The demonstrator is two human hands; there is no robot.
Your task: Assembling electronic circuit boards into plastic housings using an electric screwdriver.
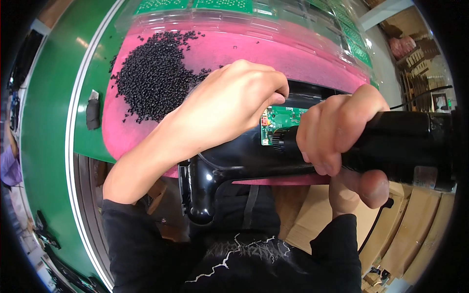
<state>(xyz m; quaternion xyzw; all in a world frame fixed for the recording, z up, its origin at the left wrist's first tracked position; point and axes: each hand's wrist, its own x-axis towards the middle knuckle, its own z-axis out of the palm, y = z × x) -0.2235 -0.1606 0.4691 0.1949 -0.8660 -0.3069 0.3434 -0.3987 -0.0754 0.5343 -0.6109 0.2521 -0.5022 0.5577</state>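
Note:
A glossy black plastic housing (229, 161) lies across the near edge of the pink mat, its rounded end jutting toward me. Inside its opening sits a green circuit board (281, 117) with small components. My left hand (239, 97) arches over the housing, fingers curled together beside the board; whatever they pinch, if anything, is hidden. Wrapped in my right hand (337, 127) is a black electric screwdriver (405, 141), held over the housing. Its ridged collar points left over the board, and I cannot see the tip.
Left on the pink mat (312, 63) is a heap of small black screws (156, 78). Clear plastic trays (205, 22) with green boards stand along the far side. A dark wrapped object (93, 112) lies on the green table (53, 117). Cardboard (317, 215) stands at lower right.

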